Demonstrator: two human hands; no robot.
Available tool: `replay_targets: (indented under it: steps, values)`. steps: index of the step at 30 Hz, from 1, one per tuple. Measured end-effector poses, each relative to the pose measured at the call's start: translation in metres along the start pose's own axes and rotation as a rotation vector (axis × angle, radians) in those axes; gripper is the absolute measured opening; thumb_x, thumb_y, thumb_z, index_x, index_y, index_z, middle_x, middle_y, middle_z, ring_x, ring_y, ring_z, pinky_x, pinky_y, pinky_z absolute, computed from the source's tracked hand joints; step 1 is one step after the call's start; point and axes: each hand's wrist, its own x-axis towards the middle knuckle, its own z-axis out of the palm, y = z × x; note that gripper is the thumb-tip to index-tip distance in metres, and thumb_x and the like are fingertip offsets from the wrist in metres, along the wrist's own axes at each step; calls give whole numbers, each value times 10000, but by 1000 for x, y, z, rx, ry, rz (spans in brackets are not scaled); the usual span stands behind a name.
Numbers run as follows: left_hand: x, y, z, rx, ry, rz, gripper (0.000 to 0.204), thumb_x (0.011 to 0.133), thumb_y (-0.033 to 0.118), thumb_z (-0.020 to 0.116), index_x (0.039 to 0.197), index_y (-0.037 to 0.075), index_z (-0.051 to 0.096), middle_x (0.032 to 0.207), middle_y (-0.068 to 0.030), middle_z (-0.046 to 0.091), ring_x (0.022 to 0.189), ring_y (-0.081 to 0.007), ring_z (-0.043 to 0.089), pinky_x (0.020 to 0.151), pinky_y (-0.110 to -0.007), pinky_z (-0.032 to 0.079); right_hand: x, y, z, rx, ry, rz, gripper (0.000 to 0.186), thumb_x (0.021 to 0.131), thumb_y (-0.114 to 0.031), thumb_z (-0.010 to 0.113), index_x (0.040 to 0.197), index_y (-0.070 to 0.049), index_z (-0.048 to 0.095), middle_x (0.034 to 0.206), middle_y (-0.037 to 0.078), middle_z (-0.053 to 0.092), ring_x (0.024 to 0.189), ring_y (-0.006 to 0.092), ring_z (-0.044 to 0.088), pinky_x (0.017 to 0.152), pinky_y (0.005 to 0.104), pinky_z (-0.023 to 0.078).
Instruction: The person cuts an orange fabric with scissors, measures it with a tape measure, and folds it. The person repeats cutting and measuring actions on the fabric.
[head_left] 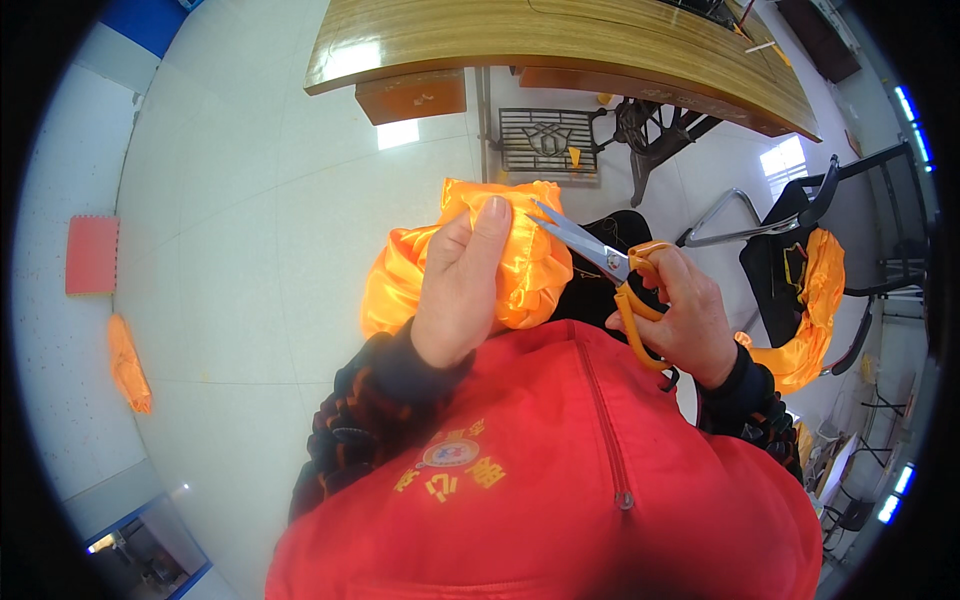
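A bunched piece of shiny orange satin cloth (535,265) hangs from my left hand (465,270), whose thumb presses on its upper part. My right hand (690,315) grips a pair of scissors (612,262) by their orange handles, fingers through the loops. The blades are parted, and their tips point left to the cloth's right edge, close to my left thumb. Whether the blades touch the cloth I cannot tell. Part of the cloth is hidden behind my left hand.
Ahead stands a wooden sewing table (560,40) with an iron treadle (548,140) beneath. To the right, more orange cloth (815,310) drapes over a black chair (775,265). At the left are an orange cloth bundle (128,365) and a red mat (92,256).
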Motion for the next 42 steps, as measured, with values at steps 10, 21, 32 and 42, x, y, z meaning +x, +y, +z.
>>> replay_targets:
  steps: [10,21,32,42]
  values:
    - [0,0,0,-27,-17,-7,336,997,259,424,1095,-29,566,1059,-87,637,939,-145,621,843,-284,493,-3,6,0,27,-48,63,463,667,-276,821,944,-17,554,716,74,506,571,231,495,513,326,417]
    - [-1,1,1,-46,-18,-6,330,997,256,426,1075,-26,578,1055,-88,641,936,-142,624,844,-281,494,-5,5,-1,142,-103,54,489,627,-206,819,946,-22,497,800,88,518,615,224,479,564,300,422]
    - [-2,-2,-1,-31,-27,1,319,996,243,430,1081,-25,580,1050,-84,644,936,-142,624,846,-278,495,-2,1,3,33,-28,13,530,611,-234,842,923,-23,469,826,82,502,624,212,469,568,290,427]
    - [-2,-3,-2,-33,-8,-4,322,998,241,420,1107,-25,567,1088,-97,630,973,-158,618,870,-296,490,-3,5,3,72,-19,53,472,626,-194,846,935,-11,540,707,57,450,564,180,409,513,285,376]
